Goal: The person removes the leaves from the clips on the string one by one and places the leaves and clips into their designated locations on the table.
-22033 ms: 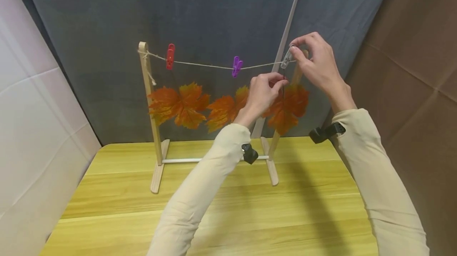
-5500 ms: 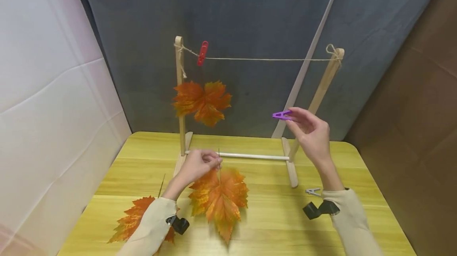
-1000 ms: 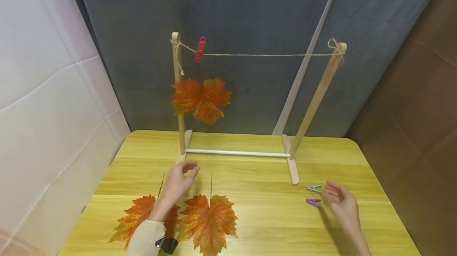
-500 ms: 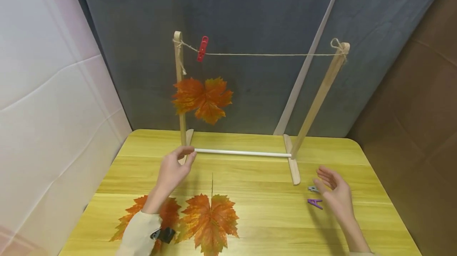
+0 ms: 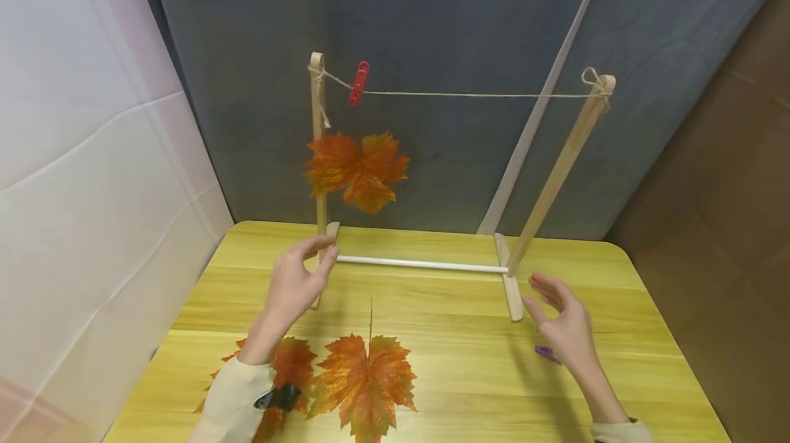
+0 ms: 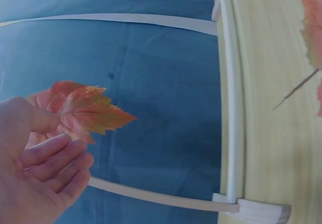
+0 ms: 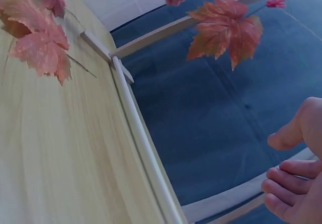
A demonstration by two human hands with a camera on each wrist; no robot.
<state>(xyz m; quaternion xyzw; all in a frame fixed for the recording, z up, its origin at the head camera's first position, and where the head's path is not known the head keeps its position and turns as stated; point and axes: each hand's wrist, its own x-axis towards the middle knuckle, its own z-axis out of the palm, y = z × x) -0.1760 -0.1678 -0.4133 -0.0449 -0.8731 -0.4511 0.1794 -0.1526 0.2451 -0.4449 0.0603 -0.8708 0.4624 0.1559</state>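
Note:
My left hand [image 5: 299,282], fingers loosely bent and holding nothing, is before the left post of the wooden stand [image 5: 558,172]. My right hand [image 5: 564,326] is near the stand's right foot, thumb apart from the fingers, also holding nothing. An orange maple-like leaf [image 5: 361,169] hangs from the string [image 5: 457,94] by a red clothespin [image 5: 358,84]. Another leaf [image 5: 369,381] lies on the table, stem pointing away. Left of it, a third leaf [image 5: 293,364] is partly hidden by my left forearm. A purple clothespin [image 5: 546,354] lies beside my right hand, which hides the grey one.
A white rod [image 5: 422,264] joins the stand's two feet low over the wood-grain table [image 5: 457,388]. Dark cloth [image 5: 457,25] hangs behind, with a white panel [image 5: 105,155] at left and a brown one [image 5: 722,223] at right.
Three leaves hung 22 seconds ago; one hangs now. The leaf and purple clothespin held 5.5 seconds ago now lie on the table. Over the last second both hands have moved toward the stand.

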